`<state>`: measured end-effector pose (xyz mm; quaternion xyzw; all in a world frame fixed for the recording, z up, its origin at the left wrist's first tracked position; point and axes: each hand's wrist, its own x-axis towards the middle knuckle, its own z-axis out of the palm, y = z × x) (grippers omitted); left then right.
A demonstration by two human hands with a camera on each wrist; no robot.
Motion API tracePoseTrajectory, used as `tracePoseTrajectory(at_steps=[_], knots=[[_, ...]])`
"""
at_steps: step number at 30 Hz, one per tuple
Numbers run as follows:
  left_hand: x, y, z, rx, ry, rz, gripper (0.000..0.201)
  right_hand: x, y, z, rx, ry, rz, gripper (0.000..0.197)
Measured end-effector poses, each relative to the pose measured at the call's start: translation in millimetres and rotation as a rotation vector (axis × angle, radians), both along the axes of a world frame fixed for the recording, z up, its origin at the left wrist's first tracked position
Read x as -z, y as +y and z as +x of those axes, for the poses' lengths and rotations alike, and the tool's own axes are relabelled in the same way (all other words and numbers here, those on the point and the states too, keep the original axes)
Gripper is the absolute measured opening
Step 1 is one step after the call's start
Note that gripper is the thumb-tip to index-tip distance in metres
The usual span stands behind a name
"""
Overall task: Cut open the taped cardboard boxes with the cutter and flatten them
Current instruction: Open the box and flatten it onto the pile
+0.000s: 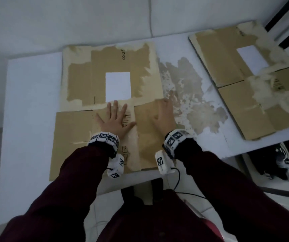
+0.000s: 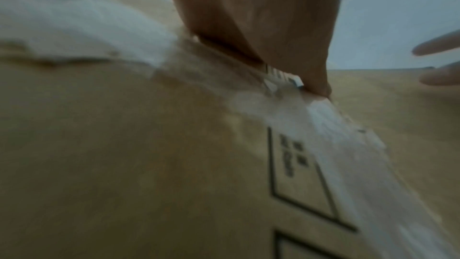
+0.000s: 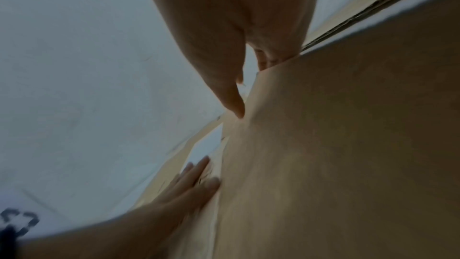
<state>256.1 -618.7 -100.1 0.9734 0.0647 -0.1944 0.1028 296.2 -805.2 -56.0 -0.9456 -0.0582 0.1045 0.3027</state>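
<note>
A flattened brown cardboard box (image 1: 80,140) lies on the white table (image 1: 32,119), with a white label (image 1: 118,86) on its far panel. My left hand (image 1: 114,119) presses flat on the middle flap, fingers spread, over printed marks (image 2: 293,164) beside a strip of clear tape (image 2: 348,164). My right hand (image 1: 164,116) is on the right flap (image 3: 348,145). Its fingers (image 3: 268,58) hook over the flap's far edge and its thumb (image 3: 234,103) lies on the near face. The left hand (image 3: 189,184) also shows in the right wrist view. No cutter is in view.
A second flattened box (image 1: 245,84) lies at the table's right end. Between the boxes the tabletop has a peeled, rough patch (image 1: 184,95). The table's front edge runs just under my wrists. Dark clutter (image 1: 271,163) sits on the floor at the right.
</note>
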Motion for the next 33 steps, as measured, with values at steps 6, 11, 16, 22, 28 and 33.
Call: tracePoseTrajectory(at_steps=[6, 11, 16, 22, 28, 33], knots=[[1.4, 0.8, -2.4, 0.01, -0.076, -0.026, 0.083, 27.3, 12.1, -63.6, -0.269, 0.163, -0.427, 0.094], [-0.8, 26.8, -38.3, -0.078, 0.042, -0.008, 0.109, 44.9, 13.5, -70.7, -0.332, 0.25, -0.427, 0.115], [-13.8, 31.2, -55.5, -0.114, 0.13, 0.02, 0.115, 36.4, 17.7, -61.8, -0.385, 0.386, -0.477, 0.119], [-54.8, 58.4, 1.6, -0.326, -0.103, -0.073, 0.059, -6.1, 38.7, -7.4, -0.391, 0.328, -0.459, 0.069], [-44.9, 117.1, 58.2, -0.894, -0.007, -0.068, 0.088, 3.9, 39.1, 87.6, 0.137, 0.362, -0.288, 0.071], [-43.7, 133.5, 62.6, -0.975, 0.005, -0.043, 0.11, 23.5, 21.5, 98.8, 0.398, 0.34, -0.111, 0.066]])
